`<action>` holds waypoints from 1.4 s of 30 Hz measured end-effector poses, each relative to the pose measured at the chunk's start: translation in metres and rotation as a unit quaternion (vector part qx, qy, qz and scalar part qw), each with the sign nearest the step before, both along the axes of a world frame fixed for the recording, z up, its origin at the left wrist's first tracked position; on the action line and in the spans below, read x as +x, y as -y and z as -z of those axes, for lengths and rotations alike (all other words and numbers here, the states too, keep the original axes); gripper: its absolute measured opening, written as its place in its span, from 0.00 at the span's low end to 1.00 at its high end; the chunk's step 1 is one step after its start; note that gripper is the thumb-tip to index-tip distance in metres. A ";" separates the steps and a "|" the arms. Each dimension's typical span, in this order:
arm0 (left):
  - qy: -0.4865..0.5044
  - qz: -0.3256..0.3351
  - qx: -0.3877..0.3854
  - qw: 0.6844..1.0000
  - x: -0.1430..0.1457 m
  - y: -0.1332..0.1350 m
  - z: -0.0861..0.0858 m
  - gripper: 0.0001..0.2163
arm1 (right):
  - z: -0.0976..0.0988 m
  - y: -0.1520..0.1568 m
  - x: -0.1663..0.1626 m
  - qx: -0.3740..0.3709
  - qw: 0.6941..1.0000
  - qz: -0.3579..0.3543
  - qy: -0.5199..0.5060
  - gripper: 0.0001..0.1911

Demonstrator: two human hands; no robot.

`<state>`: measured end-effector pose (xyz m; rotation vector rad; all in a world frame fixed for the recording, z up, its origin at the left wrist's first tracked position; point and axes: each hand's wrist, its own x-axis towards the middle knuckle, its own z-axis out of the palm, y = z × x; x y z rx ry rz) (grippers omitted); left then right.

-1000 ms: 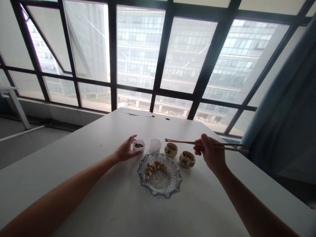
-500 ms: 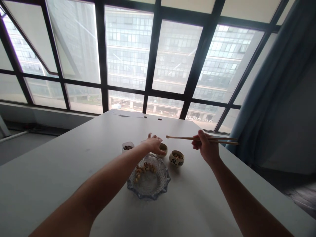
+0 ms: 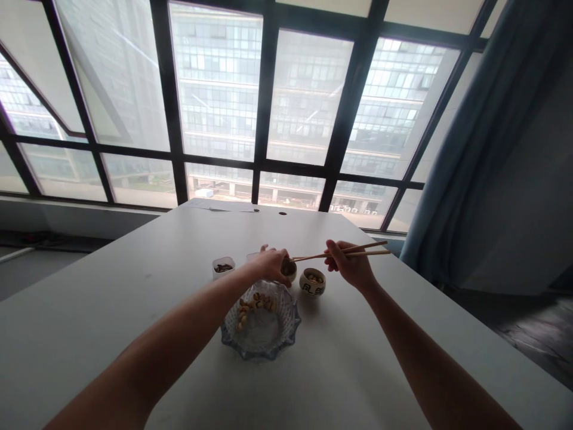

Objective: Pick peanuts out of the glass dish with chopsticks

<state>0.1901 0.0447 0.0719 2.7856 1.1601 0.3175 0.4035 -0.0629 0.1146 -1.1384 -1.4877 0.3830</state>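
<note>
My left hand [image 3: 271, 264] is closed around the left side of a small ceramic cup [image 3: 293, 273], its thumb on the near side; fingers cover part of the cup. My right hand [image 3: 351, 266] grips a pair of wooden chopsticks [image 3: 364, 251], their tips close together at the cup's rim. Whether the tips hold anything is too small to tell. A second small cup [image 3: 312, 288] with dark characters on its side stands just right, with nuts inside. Nearer me is a scalloped glass bowl [image 3: 261, 351], with several pale nuts [image 3: 257, 303] along its far left side.
A clear plastic tub [image 3: 218, 264] with dark pieces stands left of my left hand. Another pale container [image 3: 252, 257] is mostly hidden behind that hand. Paper [image 3: 228, 206] lies at the far end of the white table [image 3: 111, 310]. A blue curtain [image 3: 452, 197] hangs at right.
The chopsticks have moved left and slightly down, bringing their tips to the small cup. My left fingers have closed in on that cup. The whole view has shifted a little.
</note>
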 end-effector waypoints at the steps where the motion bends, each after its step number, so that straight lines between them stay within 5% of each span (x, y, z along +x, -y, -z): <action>1: 0.000 0.000 -0.001 1.000 0.000 -0.001 0.000 0.40 | 0.002 -0.001 0.000 -0.003 1.000 -0.002 0.012 0.29; 10: -0.022 -0.013 -0.001 1.000 -0.006 -0.007 -0.004 0.36 | -0.003 0.009 -0.019 -0.019 0.999 -0.020 -0.025 0.31; 17: 0.086 -0.014 0.101 0.991 -0.075 0.009 -0.009 0.26 | 0.009 0.021 -0.047 -0.149 0.973 -0.160 0.074 0.33; 26: 0.212 -0.117 0.149 0.959 -0.165 0.022 0.022 0.28 | 0.031 0.023 -0.073 -0.094 0.974 -0.198 0.054 0.27; 32: 0.290 -0.124 0.122 0.941 -0.177 0.026 0.052 0.27 | 0.043 0.048 -0.079 -0.065 0.986 -0.137 -0.069 0.27; 36: 0.309 -0.139 0.081 0.937 -0.179 0.027 0.066 0.29 | 0.056 0.076 -0.080 -0.082 0.983 -0.163 -0.007 0.25; 42: 0.282 -0.136 0.071 0.947 -0.178 0.031 0.067 0.32 | 0.063 0.084 -0.084 0.035 0.973 -0.184 0.139 0.21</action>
